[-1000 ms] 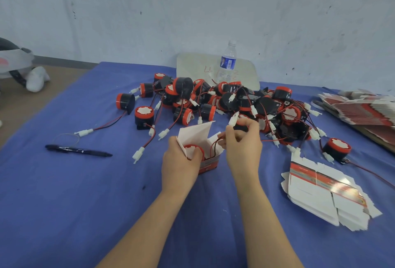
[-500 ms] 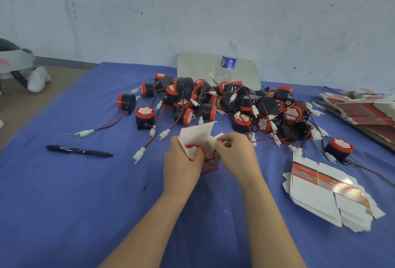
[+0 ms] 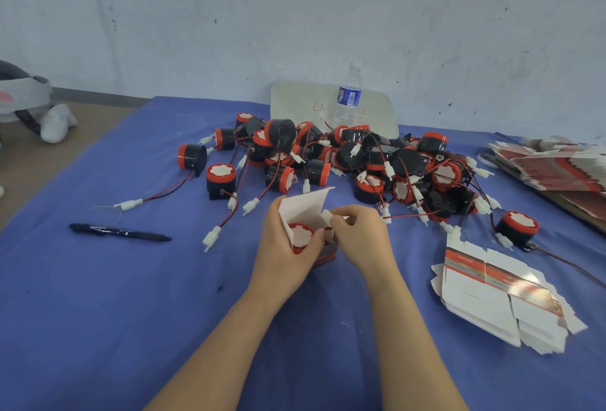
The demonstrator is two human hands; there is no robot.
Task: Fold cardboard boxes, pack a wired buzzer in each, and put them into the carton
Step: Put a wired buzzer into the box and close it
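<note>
On the blue table (image 3: 98, 312), my left hand (image 3: 282, 256) grips the open box (image 3: 308, 214) with a buzzer (image 3: 301, 236) inside; my right hand (image 3: 360, 237) pinches its white plug (image 3: 327, 216) at the box mouth.

One folded cardboard box (image 3: 306, 210), top flap open, with one wired buzzer (image 3: 301, 236) inside. Loose buzzers in the heap (image 3: 360, 155) behind it: too tangled for an exact count, well over twenty, plus at least three lying clear of it. Two stacks of flat box blanks: one near stack (image 3: 485, 305), one far stack (image 3: 557, 164) at the right edge. One black pen (image 3: 119, 232). One water bottle (image 3: 348, 97). One pale board (image 3: 301, 102) behind the bottle. Two hands: left hand (image 3: 282, 260), right hand (image 3: 360, 237).
</note>
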